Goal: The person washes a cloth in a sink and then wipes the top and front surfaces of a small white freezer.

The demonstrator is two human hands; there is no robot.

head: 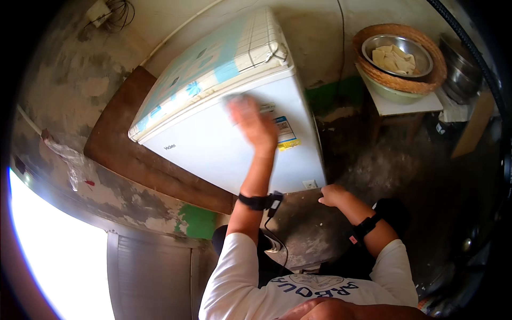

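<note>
My left hand [255, 124] is blurred against the upper white front of a Haier chest freezer [204, 148], just below the lid. A grey patch, apparently a cloth [232, 99], shows at the fingertips, too smeared to make out well. Beside the hand are the freezer's handle [267, 107] and a stuck-on label [285, 130] that bears writing and a printed code. My right hand [335, 195] is loosely curled by the freezer's lower right corner, with nothing visible in it. A patterned plastic cover [208, 60] lies over the lid.
Right of the freezer, a small white-topped table [416, 110] bears a green basin [394, 96], a woven basket [434, 76] and a steel bowl [424, 62] holding pale pieces. Steel pots [460, 76] stand beyond. A brown board [116, 120] is on the left, near a metal door [150, 272].
</note>
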